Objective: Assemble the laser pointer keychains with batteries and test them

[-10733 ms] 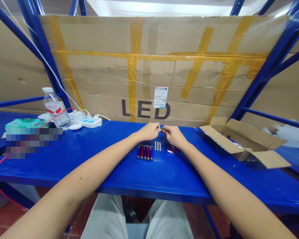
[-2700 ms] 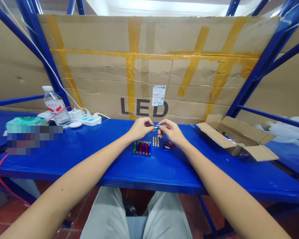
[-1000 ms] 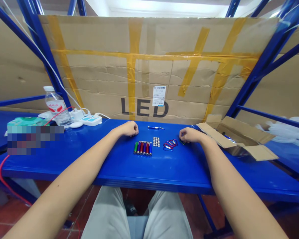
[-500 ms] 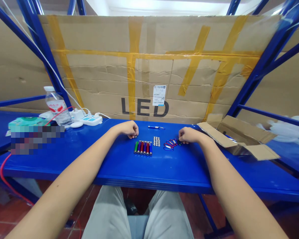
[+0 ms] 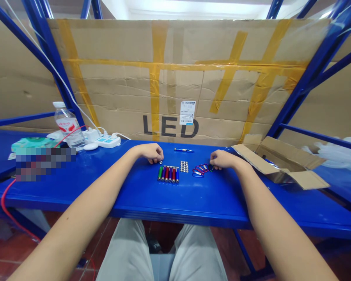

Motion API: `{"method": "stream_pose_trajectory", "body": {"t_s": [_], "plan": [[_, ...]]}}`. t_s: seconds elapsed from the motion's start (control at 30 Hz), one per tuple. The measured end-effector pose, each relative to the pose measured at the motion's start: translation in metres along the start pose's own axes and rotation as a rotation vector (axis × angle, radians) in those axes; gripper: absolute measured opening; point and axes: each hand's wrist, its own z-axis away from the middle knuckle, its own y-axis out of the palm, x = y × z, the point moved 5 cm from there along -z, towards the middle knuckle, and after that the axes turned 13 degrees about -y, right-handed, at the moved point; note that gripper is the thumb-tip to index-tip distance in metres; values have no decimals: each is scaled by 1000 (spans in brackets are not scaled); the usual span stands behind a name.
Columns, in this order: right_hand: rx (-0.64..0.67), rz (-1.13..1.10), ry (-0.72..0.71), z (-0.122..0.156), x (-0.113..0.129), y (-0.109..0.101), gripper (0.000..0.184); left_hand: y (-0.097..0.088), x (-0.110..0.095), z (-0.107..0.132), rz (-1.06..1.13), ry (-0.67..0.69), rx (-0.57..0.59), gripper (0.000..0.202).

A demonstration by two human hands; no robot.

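Observation:
My left hand (image 5: 153,153) rests on the blue table with its fingers curled together. A small round silver piece (image 5: 160,162) shows at its fingertips, like a button cell. Just below it stands a row of several small metal flashlight tubes (image 5: 168,175) in green, purple, red and blue. More silver button cells (image 5: 184,166) are laid out in a grid to their right. My right hand (image 5: 220,159) has its fingers pinched at a dark green carabiner (image 5: 211,168), partly hidden by them. Several red and blue carabiners (image 5: 199,170) fan out to its left.
A blue pen-like piece (image 5: 183,150) lies farther back. An open cardboard box (image 5: 276,160) sits at right. On the left are a plastic bottle (image 5: 68,127), a white power strip (image 5: 109,141) and a green packet (image 5: 32,144). A large cardboard sheet (image 5: 119,93) closes off the back.
My left fingers have shifted slightly, and the silver piece beneath them shows more fully now. My right hand stays at the green carabiner.

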Motion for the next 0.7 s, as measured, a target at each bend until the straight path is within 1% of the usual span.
{"method": "stream_pose_trajectory", "body": {"t_s": [0.13, 0.3, 0.4, 0.47, 0.53, 0.63, 0.7], "plan": [[-47, 26, 8, 1, 0, -4, 8, 3, -4, 1, -65, 23, -42, 14], [-88, 31, 38, 2, -1, -8, 7, 8, -9, 3, -208, 38, -102, 8], [-88, 39, 37, 1, -1, -7, 7, 9, -11, 4, -309, 20, -120, 19], [-84, 42, 42, 0, -2, -6, 6, 8, -12, 4, -385, 11, -150, 29], [-82, 40, 49, -1, -3, -6, 6, 5, -14, 3, -456, 44, -213, 33], [-86, 35, 51, -2, -5, -5, 6, -1, -15, 2, -483, 111, -286, 27], [-82, 27, 42, -3, -5, -5, 6, -4, -12, 1, -440, 113, -280, 24]]}}
